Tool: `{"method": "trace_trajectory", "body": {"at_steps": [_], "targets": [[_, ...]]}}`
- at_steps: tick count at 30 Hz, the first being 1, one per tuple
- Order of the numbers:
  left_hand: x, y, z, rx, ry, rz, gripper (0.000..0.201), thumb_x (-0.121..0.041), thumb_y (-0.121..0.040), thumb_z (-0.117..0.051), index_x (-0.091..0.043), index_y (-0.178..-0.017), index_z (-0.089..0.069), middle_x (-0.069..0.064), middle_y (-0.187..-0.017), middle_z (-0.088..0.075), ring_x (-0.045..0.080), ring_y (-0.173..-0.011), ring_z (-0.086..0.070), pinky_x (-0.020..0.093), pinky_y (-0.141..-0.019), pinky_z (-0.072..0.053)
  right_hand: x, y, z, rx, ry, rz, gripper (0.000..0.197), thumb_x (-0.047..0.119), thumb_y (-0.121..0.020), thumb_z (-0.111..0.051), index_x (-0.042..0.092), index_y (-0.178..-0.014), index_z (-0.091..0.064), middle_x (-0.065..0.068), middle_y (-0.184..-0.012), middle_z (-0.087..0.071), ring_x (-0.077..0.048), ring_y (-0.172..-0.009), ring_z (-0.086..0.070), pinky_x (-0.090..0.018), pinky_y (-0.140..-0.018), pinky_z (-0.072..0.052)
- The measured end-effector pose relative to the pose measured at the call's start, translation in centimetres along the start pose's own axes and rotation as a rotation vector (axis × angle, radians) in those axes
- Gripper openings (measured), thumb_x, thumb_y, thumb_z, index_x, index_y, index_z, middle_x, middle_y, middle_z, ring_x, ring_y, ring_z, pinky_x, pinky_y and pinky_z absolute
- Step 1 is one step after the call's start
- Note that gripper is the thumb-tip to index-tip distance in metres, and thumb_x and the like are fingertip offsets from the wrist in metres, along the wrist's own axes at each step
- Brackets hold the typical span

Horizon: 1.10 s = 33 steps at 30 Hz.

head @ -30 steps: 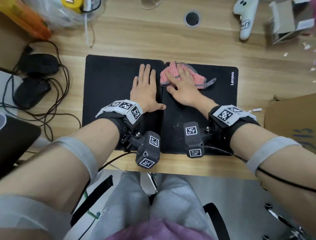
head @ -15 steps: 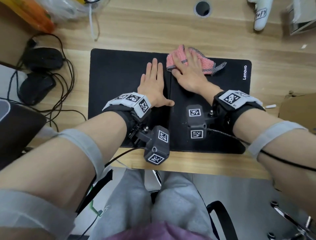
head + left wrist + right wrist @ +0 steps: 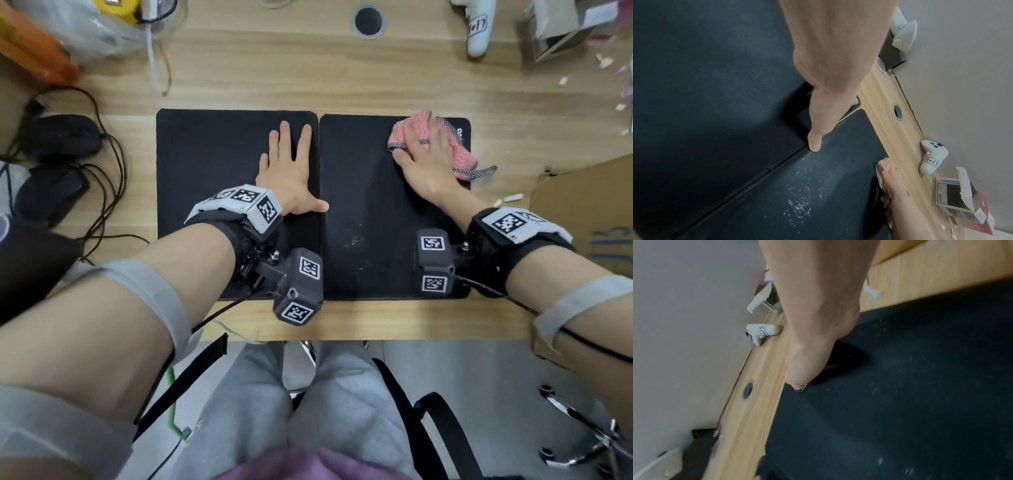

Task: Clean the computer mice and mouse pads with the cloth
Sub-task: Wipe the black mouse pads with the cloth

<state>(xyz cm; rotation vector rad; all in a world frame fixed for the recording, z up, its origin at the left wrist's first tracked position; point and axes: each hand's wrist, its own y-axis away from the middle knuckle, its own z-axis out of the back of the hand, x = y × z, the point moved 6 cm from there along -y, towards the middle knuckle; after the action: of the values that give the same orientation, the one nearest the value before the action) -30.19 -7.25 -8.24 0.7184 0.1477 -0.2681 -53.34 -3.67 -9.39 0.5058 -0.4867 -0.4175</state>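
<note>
Right grip [image 3: 424, 161] flat on pink cloth [image 3: 416, 132], controller [image 3: 929, 160] marked "L107"

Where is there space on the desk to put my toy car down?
Best spot: the bare wood behind the two pads, between the round desk hole and the plastic bag. The left pad's left half is bare too. Crowded: the left edge, with two mice and tangled cables, and the far right corner, with the boxes and paper bits.
</note>
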Motion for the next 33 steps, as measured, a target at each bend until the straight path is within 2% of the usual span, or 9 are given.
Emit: {"method": "trace_trajectory", "body": {"at_steps": [6,12,14,16,18,21,26,29,33], "targets": [[1.1,0.2,0.5,-0.032,0.004,-0.002,0.133,-0.053,-0.07,-0.08,-0.033,-0.149,0.025,0.004,-0.16,0.023,0.024,-0.149,0.016,0.053,-0.119,-0.007,6.2,-0.9,-2.3,0.016,0.039,0.143,0.06,0.043,-0.101,-0.034,0.035,-0.155,-0.009,-0.008,-0.162,0.015,-0.028,-0.149,0.017,-0.043,-0.118,0.011],[1.1,0.2,0.5,-0.008,-0.047,-0.023,0.112,-0.062,-0.071,-0.074,-0.048,-0.151,0.002,0.006,-0.16,0.024,0.026,-0.148,0.019,0.057,-0.116,-0.013,8.4,-0.6,-3.6,0.066,0.106,0.277,0.061,0.041,-0.102,-0.035,0.038,-0.155,-0.005,-0.004,-0.162,0.017,-0.026,-0.148,0.021,-0.043,-0.117,0.014],[1.1,0.4,0.9,-0.028,-0.038,-0.025,0.096,-0.063,-0.08,-0.064,-0.048,-0.152,-0.003,0.005,-0.161,0.019,0.026,-0.149,0.014,0.055,-0.115,-0.016,8.5,0.0,-4.1,0.105,0.111,0.307,0.061,0.036,-0.101,-0.036,0.039,-0.154,-0.006,-0.003,-0.162,0.018,-0.025,-0.147,0.023,-0.041,-0.116,0.015],[0.9,0.8,1.6,-0.045,-0.009,-0.018,0.069,-0.051,-0.094,-0.046,-0.048,-0.152,-0.008,0.003,-0.162,0.013,0.028,-0.15,0.007,0.054,-0.116,-0.018,8.5,0.9,-4.7,0.137,0.098,0.321,0.064,0.028,-0.099,-0.037,0.04,-0.154,-0.008,-0.002,-0.162,0.017,-0.023,-0.147,0.023,-0.04,-0.116,0.016],[0.7,1.0,2.0,-0.031,0.004,-0.004,0.062,-0.033,-0.098,-0.037,-0.047,-0.152,-0.01,0.003,-0.162,0.01,0.032,-0.149,-0.001,0.053,-0.116,-0.02,8.3,2.0,-5.3,0.155,0.086,0.32,0.066,0.023,-0.097,-0.037,0.04,-0.154,-0.008,-0.002,-0.162,0.018,-0.021,-0.147,0.024,-0.039,-0.115,0.017],[0.8,1.2,2.0,-0.007,0.011,-0.012,0.069,-0.017,-0.095,-0.037,-0.045,-0.153,-0.01,0.005,-0.162,0.011,0.036,-0.147,-0.005,0.054,-0.116,-0.02,8.2,3.8,-6.3,0.197,0.1,0.347,0.067,0.021,-0.096,-0.036,0.039,-0.154,-0.007,-0.002,-0.162,0.02,-0.022,-0.146,0.026,-0.037,-0.115,0.019],[0.5,0.9,2.0,0.016,0.047,-0.037,0.074,-0.011,-0.091,-0.04,-0.039,-0.154,-0.013,0.009,-0.162,0.011,0.03,-0.149,0.011,0.06,-0.116,-0.012,7.4,6.6,-7.7,0.271,0.138,0.397,0.065,0.023,-0.098,-0.038,0.037,-0.154,-0.008,-0.003,-0.161,0.022,-0.024,-0.146,0.027,-0.038,-0.115,0.018],[-0.5,1.4,1.7,-0.005,0.022,-0.118,0.075,-0.006,-0.085,-0.041,-0.032,-0.153,-0.023,0.001,-0.163,0.009,0.026,-0.149,0.014,0.067,-0.111,-0.009,7.0,8.3,-8.3,0.274,0.166,0.427,0.061,0.03,-0.101,-0.038,0.035,-0.155,-0.009,-0.006,-0.161,0.022,-0.026,-0.146,0.026,-0.04,-0.116,0.016],[-1.9,2.4,0.5,0.009,-0.121,-0.243,0.069,-0.007,-0.086,-0.04,-0.019,-0.153,-0.026,0.0,-0.164,-0.004,0.023,-0.15,0.008,0.058,-0.116,-0.012,6.3,10.2,-9.2,0.279,0.189,0.462,0.061,0.038,-0.101,-0.041,0.034,-0.155,-0.011,-0.008,-0.161,0.021,-0.028,-0.146,0.025,-0.042,-0.117,0.014]]}}
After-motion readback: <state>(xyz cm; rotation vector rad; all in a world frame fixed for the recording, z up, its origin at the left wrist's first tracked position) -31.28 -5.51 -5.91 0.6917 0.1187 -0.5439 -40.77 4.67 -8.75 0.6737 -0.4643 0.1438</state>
